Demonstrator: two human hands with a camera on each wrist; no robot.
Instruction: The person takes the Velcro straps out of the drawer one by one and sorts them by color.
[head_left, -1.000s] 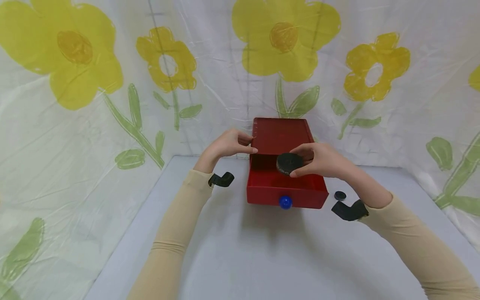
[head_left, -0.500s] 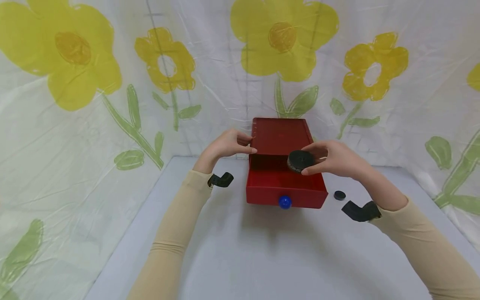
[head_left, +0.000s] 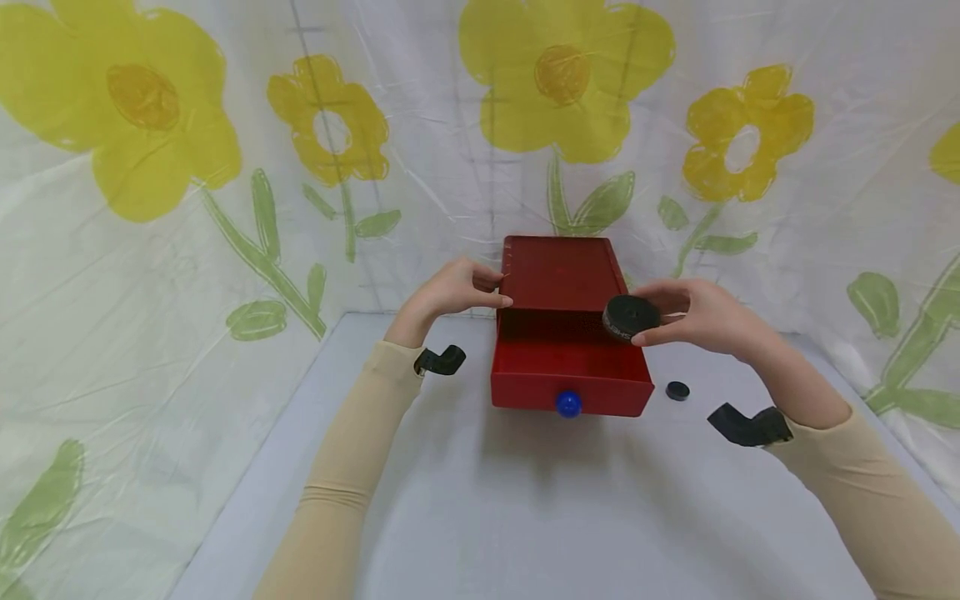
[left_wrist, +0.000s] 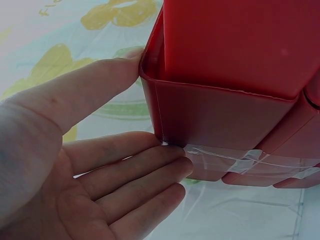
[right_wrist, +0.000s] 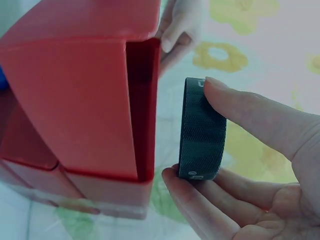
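Observation:
A red drawer unit [head_left: 566, 271] stands at the back of the table. Its top drawer [head_left: 573, 392], with a round blue knob [head_left: 569, 404], is pulled out. My left hand [head_left: 456, 287] rests at the unit's left edge; in the left wrist view its thumb touches the front rim and its straight fingers [left_wrist: 127, 170] meet the side. Over the drawer's right side, my right hand [head_left: 705, 321] pinches a roll of black webbing [head_left: 632, 317] between thumb and fingers. In the right wrist view the roll [right_wrist: 202, 130] is on edge, showing woven texture and white print, apart from the red wall.
A small black disc [head_left: 677, 391] lies on the pale table [head_left: 525, 517], right of the drawer. Clear tape [left_wrist: 245, 162] runs across the stacked red units. Behind hangs a white curtain [head_left: 435, 167] with yellow flowers. Dark bands sit at both wrists.
My right hand has moved right with the roll of black webbing, from over the drawer's middle to its right side. The left hand and the drawer have stayed in place.

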